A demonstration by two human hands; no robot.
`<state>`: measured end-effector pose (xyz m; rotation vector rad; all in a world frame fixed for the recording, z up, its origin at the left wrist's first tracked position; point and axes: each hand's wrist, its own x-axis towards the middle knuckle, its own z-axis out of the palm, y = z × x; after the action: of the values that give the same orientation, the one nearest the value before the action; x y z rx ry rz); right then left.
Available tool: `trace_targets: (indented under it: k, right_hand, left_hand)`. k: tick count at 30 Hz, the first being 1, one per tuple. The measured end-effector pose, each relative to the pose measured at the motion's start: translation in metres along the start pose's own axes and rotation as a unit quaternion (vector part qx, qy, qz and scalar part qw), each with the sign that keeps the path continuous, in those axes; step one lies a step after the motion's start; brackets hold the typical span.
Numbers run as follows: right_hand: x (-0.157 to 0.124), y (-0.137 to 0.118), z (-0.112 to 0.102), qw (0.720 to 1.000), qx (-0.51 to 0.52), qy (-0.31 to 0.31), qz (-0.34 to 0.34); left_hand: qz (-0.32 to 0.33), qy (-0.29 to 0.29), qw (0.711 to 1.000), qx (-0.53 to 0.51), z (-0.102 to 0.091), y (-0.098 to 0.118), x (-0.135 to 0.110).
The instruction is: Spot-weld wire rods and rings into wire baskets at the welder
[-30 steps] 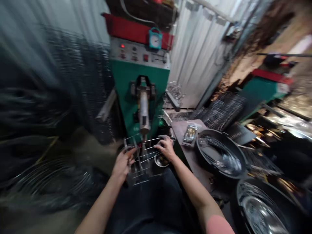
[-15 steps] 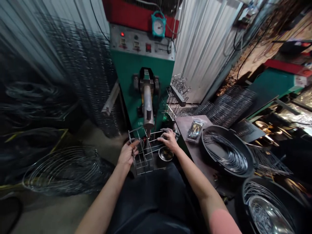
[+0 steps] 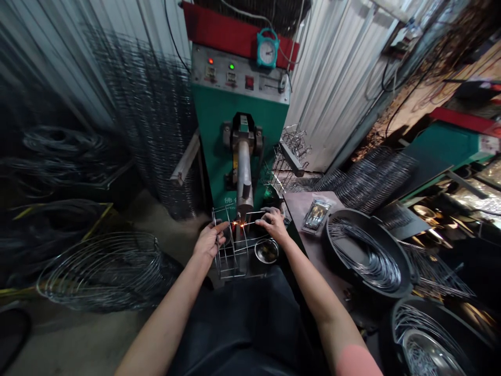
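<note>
My left hand [image 3: 210, 239] is closed on the left side of a wire rack [image 3: 226, 272], thumb pointing toward the machine. My right hand [image 3: 273, 223] pinches the end of a thin metal wire [image 3: 250, 223] that reaches left to the rack. Orange sparks glow where the wire meets the rack, right under the upper electrode arm [image 3: 245, 183] of a green spot welder [image 3: 207, 117]. Below my right hand sits a small metal bowl [image 3: 266, 251] with small dark contents that I cannot make out.
On the right, a side table [image 3: 299, 209] bears a plastic-wrapped packet [image 3: 317, 214]. Black pans [image 3: 332, 261] of wire rings stand beside it. Wire hoops [image 3: 102, 271] lie at left, before tall stacked wire racks [image 3: 156, 120]. Steel bars [image 3: 186, 159] jut from the welder.
Sparks have appeared at the electrode tip, and a green light now shows beside the red one on the panel. The view has shifted slightly; both hands keep their grip.
</note>
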<state>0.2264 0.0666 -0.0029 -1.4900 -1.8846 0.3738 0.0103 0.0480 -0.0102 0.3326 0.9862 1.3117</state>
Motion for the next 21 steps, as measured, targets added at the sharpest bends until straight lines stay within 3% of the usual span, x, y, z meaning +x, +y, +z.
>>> trace_targets:
  k: [6, 10, 14, 18, 21]
  right_hand:
    - [-0.003, -0.008, -0.003, 1.000, -0.013, -0.005, -0.005]
    - [-0.031, -0.023, -0.016, 0.998, -0.039, -0.015, -0.050]
    - [-0.078, -0.024, -0.051, 0.993, -0.026, -0.007, -0.114]
    - [-0.109, -0.018, -0.098, 0.998, 0.054, 0.010, -0.043]
    - [-0.115, -0.035, -0.123, 0.984, 0.176, 0.005, -0.006]
  left_hand:
    - [-0.011, -0.032, 0.999, -0.001, 0.001, 0.003, -0.006]
    - [-0.020, -0.068, 0.997, -0.007, -0.016, -0.001, -0.030]
    - [-0.033, -0.096, 0.995, -0.025, -0.051, -0.004, -0.069]
    - [-0.028, -0.112, 0.992, -0.059, -0.084, 0.002, -0.105]
    - [-0.020, -0.087, 0.994, -0.061, -0.099, 0.010, -0.117]
